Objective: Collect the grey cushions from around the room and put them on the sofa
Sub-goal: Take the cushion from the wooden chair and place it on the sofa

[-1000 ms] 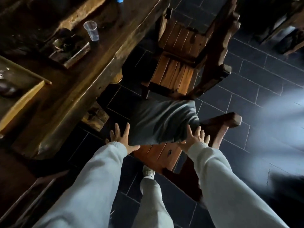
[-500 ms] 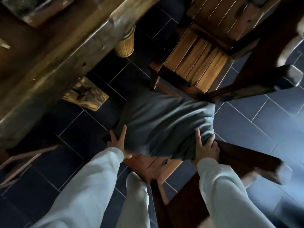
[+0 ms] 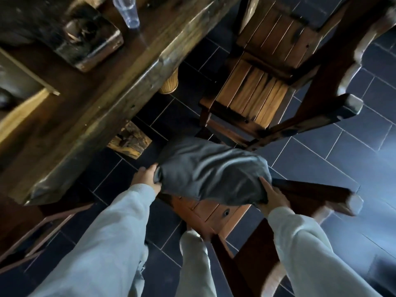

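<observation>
Gripping the cushion (image 3: 211,171) at frame centre, both hands pinch opposite edges so it lifts level off the chair (image 3: 211,212): left hand (image 3: 147,176) curled into the fabric, right hand (image 3: 272,195) clamped with fingers together.

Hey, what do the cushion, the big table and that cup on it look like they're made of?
Cushion: soft grey woven fabric, matte, creasing where both hands grip it. Table: thick solid wood, dark stained, rough uneven edge and visible grain. Cup: clear and thin-walled, probably disposable plastic, though glass can't be ruled out.
</observation>
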{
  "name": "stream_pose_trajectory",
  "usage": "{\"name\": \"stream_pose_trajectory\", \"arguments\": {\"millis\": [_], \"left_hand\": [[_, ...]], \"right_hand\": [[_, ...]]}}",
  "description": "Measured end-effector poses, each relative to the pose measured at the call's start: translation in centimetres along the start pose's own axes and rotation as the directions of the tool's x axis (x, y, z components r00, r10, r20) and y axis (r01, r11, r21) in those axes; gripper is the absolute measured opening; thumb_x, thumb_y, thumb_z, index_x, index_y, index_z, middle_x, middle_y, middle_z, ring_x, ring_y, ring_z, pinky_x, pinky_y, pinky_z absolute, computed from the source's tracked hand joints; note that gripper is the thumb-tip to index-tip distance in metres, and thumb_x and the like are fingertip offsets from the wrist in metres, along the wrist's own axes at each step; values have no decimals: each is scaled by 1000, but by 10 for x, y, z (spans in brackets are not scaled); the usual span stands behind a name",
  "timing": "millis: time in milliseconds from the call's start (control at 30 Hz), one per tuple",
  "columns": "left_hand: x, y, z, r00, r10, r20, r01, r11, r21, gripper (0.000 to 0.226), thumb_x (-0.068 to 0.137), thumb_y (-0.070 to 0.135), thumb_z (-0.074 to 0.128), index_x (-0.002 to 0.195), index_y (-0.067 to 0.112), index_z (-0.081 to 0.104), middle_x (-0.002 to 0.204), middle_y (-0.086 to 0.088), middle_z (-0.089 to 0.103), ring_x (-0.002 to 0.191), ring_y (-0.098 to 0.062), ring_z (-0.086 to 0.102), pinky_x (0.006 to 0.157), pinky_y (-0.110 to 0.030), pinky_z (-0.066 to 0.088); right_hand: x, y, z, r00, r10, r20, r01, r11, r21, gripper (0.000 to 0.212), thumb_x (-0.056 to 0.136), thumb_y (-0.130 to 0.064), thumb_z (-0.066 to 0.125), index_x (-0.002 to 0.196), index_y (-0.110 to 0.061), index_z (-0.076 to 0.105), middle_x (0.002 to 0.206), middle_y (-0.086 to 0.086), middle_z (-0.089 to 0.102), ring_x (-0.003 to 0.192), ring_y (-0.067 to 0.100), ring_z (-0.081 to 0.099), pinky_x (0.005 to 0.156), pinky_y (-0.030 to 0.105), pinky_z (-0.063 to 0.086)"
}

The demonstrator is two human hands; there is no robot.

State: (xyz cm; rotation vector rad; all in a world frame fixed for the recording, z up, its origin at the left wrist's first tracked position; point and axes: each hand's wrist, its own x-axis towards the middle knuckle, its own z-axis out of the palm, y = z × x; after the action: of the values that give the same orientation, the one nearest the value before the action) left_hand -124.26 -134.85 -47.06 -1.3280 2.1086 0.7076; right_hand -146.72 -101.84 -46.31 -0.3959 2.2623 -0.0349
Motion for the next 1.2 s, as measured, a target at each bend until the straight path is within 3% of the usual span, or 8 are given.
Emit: {"name": "stream_pose_trajectory", "arguments": {"millis": [200, 300, 467, 700, 833, 933, 1033, 1200], "left_hand": [[-35, -50, -65, 991, 103, -83, -102, 995, 15, 31, 87, 19, 70, 118, 15, 65, 118, -14, 62, 104, -37, 60, 79, -34, 47], [-56, -87, -96, 982, 144, -119, -141, 990, 28, 14, 86, 18, 67, 99, 13, 65, 100, -8, 66, 82, -32, 56, 70, -32, 45], [-90, -154, -147, 965, 226, -132, -212, 971, 111, 15, 87, 17, 62, 102, 15, 66, 104, -12, 68, 83, -34, 55, 75, -34, 46], [-142, -205, -187, 919, 394, -7, -394, 918, -49, 35, 88, 8, 76, 121, 3, 66, 106, -12, 67, 94, -30, 58, 82, -33, 41], [-182, -210, -191, 851, 515, 106, -517, 856, -9, 59, 74, 9, 90, 126, 0, 63, 119, -15, 65, 117, -34, 60, 93, -34, 43], [-214, -203, -174, 784, 606, 135, -615, 788, 28, 38, 74, 7, 90, 106, -4, 71, 96, -18, 70, 96, -35, 66, 81, -36, 48], [-264, -173, -121, 672, 728, 133, -740, 669, 78, 29, 80, 16, 86, 64, 12, 63, 60, -6, 55, 69, -25, 55, 61, -31, 37], [-369, -139, -10, 600, 768, 226, -799, 557, 228, 41, 82, 27, 83, 58, 14, 52, 57, -2, 50, 64, -27, 49, 61, -31, 33]], "right_hand": [[-78, -41, 21, 994, 112, -10, -112, 993, 24, 72, 89, -51, 70, 152, -52, 37, 125, 12, 70, 109, 38, 68, 85, 33, 55], [-119, -69, 36, 995, 92, -35, -93, 996, -17, 59, 90, -50, 69, 146, -48, 50, 123, 6, 72, 111, 36, 68, 85, 32, 52], [-203, -116, 65, 992, 71, -106, -75, 997, -28, 55, 89, -55, 70, 141, -47, 56, 123, 2, 73, 111, 33, 68, 85, 30, 50], [-333, -134, 123, 958, 140, -249, -85, 972, 219, 51, 82, -54, 77, 131, -50, 64, 113, -1, 74, 108, 32, 68, 82, 30, 48], [-409, -86, 150, 826, 438, -356, -88, 723, 685, 22, 92, -29, 74, 111, -19, 78, 85, 2, 73, 78, 19, 74, 70, 24, 55], [-472, -51, 166, 617, 648, -447, 217, 406, 888, 16, 96, -10, 70, 82, -11, 76, 43, -2, 56, 31, 8, 48, 37, 16, 41], [-531, -42, 189, 635, 679, -369, 210, 308, 928, 13, 94, -6, 73, 82, -5, 74, 45, -2, 56, 33, 6, 52, 38, 17, 47], [-618, -19, 281, 658, 713, -243, 13, 312, 950, 11, 90, -22, 74, 82, -17, 80, 73, 5, 78, 69, 17, 74, 77, 31, 63]]}}
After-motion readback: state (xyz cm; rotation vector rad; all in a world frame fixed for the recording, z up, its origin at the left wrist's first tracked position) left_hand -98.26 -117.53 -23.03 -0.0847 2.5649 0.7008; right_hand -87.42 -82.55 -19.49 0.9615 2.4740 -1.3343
